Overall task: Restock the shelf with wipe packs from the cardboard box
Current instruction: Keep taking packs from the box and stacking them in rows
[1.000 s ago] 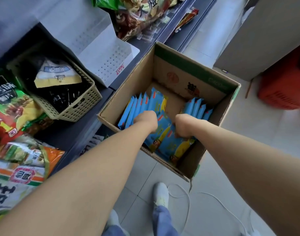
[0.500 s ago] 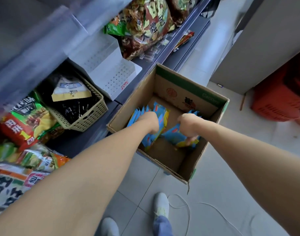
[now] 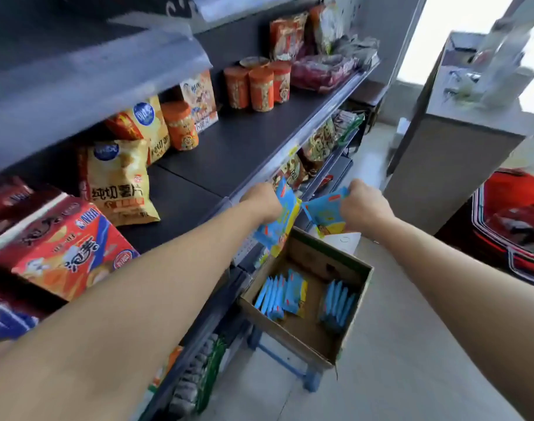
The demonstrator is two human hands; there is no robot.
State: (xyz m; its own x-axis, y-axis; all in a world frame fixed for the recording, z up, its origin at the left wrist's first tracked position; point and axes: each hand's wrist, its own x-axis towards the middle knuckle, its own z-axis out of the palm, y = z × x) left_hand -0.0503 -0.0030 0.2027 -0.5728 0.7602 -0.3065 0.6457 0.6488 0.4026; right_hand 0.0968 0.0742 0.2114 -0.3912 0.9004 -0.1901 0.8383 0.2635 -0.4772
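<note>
Left grip point(image 3: 261, 200): fingers curled round left bundle point(image 3: 278, 221) of blue wipe packs, at the shelf's front edge.
Right grip point(image 3: 363, 205): fingers curled round right bundle point(image 3: 325, 212), just beside the left, above the box.
Shelf point(image 3: 229, 141): dark, with a bare patch between chip bag point(image 3: 120, 180) and tubs point(image 3: 261, 89).
Box point(image 3: 293, 332): open, below both grips, resting on stool point(image 3: 293, 367).
Packs in box: left row point(image 3: 279, 294) and right row point(image 3: 337, 302), upright, apart, cardboard showing between.
Far right: red basket point(image 3: 514, 214).
</note>
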